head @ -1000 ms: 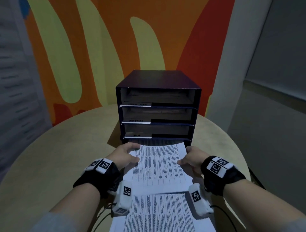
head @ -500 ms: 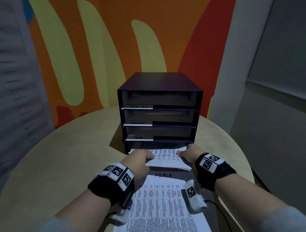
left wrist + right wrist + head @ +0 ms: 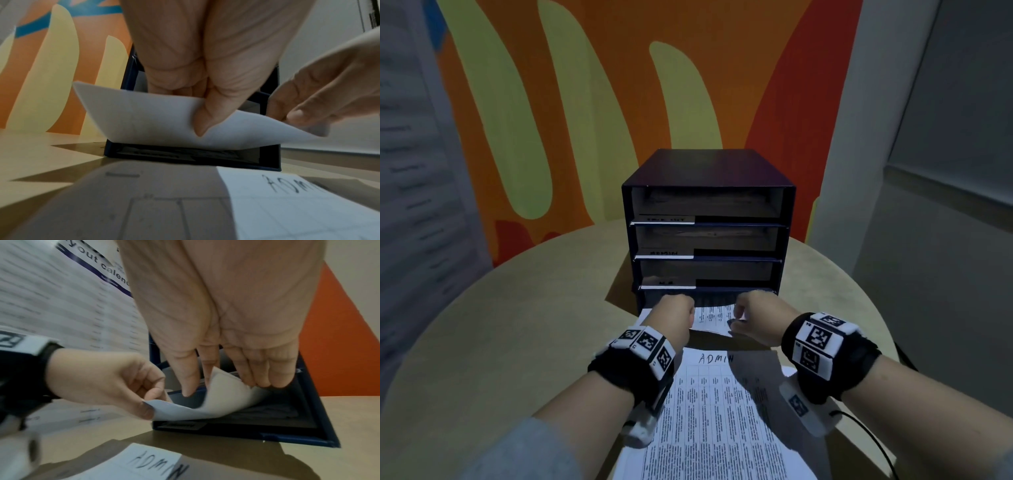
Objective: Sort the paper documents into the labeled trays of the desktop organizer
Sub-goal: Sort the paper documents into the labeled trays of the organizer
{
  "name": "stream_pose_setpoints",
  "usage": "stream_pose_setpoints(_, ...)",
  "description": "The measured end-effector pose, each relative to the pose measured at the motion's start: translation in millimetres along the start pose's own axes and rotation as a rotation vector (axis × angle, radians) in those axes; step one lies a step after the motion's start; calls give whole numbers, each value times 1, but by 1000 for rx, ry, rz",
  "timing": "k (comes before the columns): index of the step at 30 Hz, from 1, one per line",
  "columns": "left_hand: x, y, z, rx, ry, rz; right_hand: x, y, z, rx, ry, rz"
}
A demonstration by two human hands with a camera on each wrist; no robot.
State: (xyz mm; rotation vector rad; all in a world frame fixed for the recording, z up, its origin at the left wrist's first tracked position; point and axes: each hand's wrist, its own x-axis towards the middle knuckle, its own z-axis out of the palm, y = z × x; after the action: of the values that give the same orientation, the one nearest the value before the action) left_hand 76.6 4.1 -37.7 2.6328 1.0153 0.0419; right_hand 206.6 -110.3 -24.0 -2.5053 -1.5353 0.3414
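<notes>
The left hand [image 3: 675, 314] pinches the near left edge of a printed sheet [image 3: 714, 316], thumb under and fingers over, as the left wrist view shows. The right hand [image 3: 756, 317] pinches the sheet's right edge between thumb and forefinger, its other fingers hanging loosely curved. Between the two hands the paper sags and curls, its far end reaching into the mouth of the lowest slot of the dark blue organizer [image 3: 708, 192], just above the surface [image 3: 524, 308]. The organizer stands upright with open trays stacked above that slot; white labels run along their front lips, one reading ADMIN [image 3: 664, 253], the others too dim to read. Nearer the person, below both wrists, a stack of printed pages [image 3: 709, 418] lies flat on the surface, its top page hand-marked ADMIN
</notes>
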Motion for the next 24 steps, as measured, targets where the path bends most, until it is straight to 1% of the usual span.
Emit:
stream_pose_setpoints(2,3,2,1,64,15,-27,1,-4,6,-13,38,-64)
stream_pose_setpoints(5,13,5,1,99,-17,-62,3,-11,14,-41,70,-139)
stream_pose_setpoints(7,17,8,-2,104,-56,-86,4,-16,14,-54,75,-157)
stream_pose_setpoints(8,17,9,-2,106,-50,-88,4,-17,14,-61,75,-160)
stream_pose_setpoints(11,13,10,1,96,63,-54,9,-16,16,-90,46,-118)
stream_pose_setpoints(13,6,9,2,148,107,-34,15,-14,19,-106,3,-68)
stream_pose_setpoints(16,6,12,0,295,79,-40,23,-10,22,-125,-57,33)
stream_pose_setpoints(18,7,14,1,325,87,-9,30,-8,25,-140,-98,66)
stream_pose_setpoints(21,10,15,4,254,130,54,39,-5,28,-191,-134,60)
stream_pose_setpoints(24,16,14,6,268,58,56,46,-4,28,-223,-162,30)
